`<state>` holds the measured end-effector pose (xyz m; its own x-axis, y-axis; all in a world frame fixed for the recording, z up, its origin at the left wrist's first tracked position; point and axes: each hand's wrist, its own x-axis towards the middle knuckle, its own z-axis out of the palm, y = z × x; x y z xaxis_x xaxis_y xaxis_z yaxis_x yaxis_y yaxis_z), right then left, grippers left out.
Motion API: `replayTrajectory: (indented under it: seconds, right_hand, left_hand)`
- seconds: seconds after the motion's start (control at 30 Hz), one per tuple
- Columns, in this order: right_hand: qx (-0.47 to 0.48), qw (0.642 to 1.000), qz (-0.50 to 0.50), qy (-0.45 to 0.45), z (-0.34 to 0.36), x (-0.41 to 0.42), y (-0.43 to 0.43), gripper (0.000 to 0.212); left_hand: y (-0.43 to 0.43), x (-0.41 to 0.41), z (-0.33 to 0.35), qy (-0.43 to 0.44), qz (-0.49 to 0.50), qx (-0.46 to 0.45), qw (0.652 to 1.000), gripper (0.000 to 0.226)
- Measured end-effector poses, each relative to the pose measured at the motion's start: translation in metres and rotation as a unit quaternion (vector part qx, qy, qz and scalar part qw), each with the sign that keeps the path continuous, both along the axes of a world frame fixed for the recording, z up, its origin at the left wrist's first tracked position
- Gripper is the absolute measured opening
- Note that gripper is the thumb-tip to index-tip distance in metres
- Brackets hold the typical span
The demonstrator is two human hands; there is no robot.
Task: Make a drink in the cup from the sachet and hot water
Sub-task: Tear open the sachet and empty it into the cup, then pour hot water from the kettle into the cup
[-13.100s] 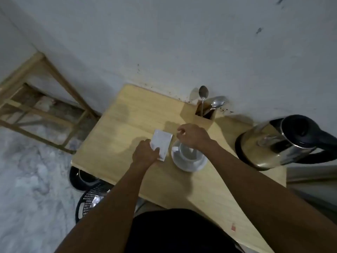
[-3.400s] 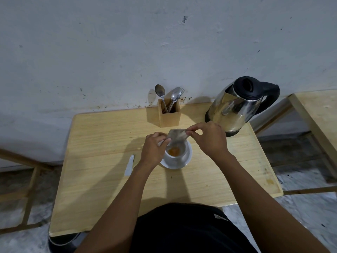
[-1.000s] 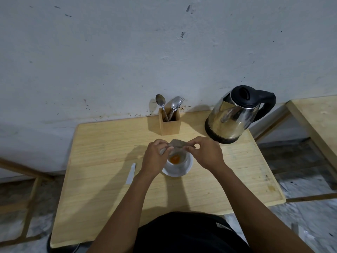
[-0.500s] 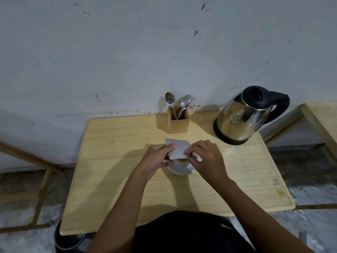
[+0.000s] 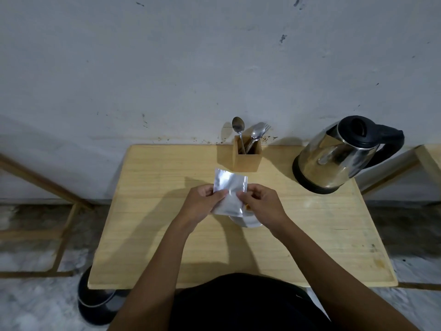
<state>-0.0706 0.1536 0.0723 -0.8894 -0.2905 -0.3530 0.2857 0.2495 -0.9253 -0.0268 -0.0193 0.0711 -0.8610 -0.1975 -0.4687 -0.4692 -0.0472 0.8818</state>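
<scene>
A silver foil sachet (image 5: 229, 191) is held flat above the middle of the wooden table (image 5: 167, 235). My left hand (image 5: 202, 204) pinches its left edge and my right hand (image 5: 261, 205) pinches its right edge. Under the sachet and my right hand sits a white saucer (image 5: 249, 222) with the cup on it. The cup is almost wholly hidden; only a sliver of orange powder (image 5: 248, 207) shows. A steel kettle (image 5: 338, 158) with a black lid and handle stands at the table's back right.
A wooden holder (image 5: 247, 160) with a spoon and a fork stands against the wall behind the sachet. A second wooden table edge (image 5: 429, 161) is at the far right. A dark bin (image 5: 95, 304) sits on the floor under the table's front left corner.
The sachet has gone from tipped over the cup to held flat and raised, now covering the cup. The torn strip seen on the table earlier is out of sight.
</scene>
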Motion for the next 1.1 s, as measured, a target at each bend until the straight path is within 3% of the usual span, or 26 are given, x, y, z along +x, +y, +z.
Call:
replayTrajectory:
  seconds: [0.17, 0.27, 0.47, 0.5, 0.6, 0.7, 0.77, 0.87, 1.1]
  right_hand:
    - [0.082, 0.993, -0.006, 0.090, -0.011, 0.002, -0.007, 0.012]
    - [0.151, 0.979, -0.020, 0.136, -0.015, 0.000, 0.002, 0.015]
    - [0.265, 0.944, 0.040, 0.194, -0.027, -0.008, 0.020, 0.042]
    - [0.268, 0.944, 0.051, 0.188, -0.029, -0.009, 0.021, 0.048]
    - [0.292, 0.933, 0.090, 0.189, -0.033, -0.008, 0.023, 0.067]
    - [0.326, 0.924, 0.099, 0.175, -0.035, -0.009, 0.024, 0.087]
    - [0.335, 0.922, 0.114, 0.158, -0.036, -0.011, 0.023, 0.096]
    - [0.334, 0.920, 0.128, 0.160, -0.039, -0.013, 0.023, 0.099]
    - [0.321, 0.927, 0.096, 0.171, -0.048, -0.009, 0.018, 0.085]
  left_hand:
    - [-0.019, 0.010, -0.014, 0.002, 0.064, -0.025, 0.998, 0.005]
    - [-0.038, 0.016, -0.035, -0.025, 0.122, -0.085, 0.989, 0.019]
    - [-0.054, 0.013, -0.071, -0.091, 0.108, -0.229, 0.963, 0.015]
    - [-0.053, 0.012, -0.074, -0.110, 0.103, -0.270, 0.951, 0.010]
    - [-0.045, 0.016, -0.088, -0.132, 0.054, -0.465, 0.874, 0.062]
    - [-0.036, 0.022, -0.100, -0.080, -0.043, -0.572, 0.815, 0.065]
    - [-0.033, 0.027, -0.107, -0.067, -0.102, -0.581, 0.805, 0.051]
    - [-0.031, 0.033, -0.109, -0.049, -0.111, -0.580, 0.806, 0.034]
    - [-0.029, 0.029, -0.108, -0.044, -0.093, -0.573, 0.813, 0.032]
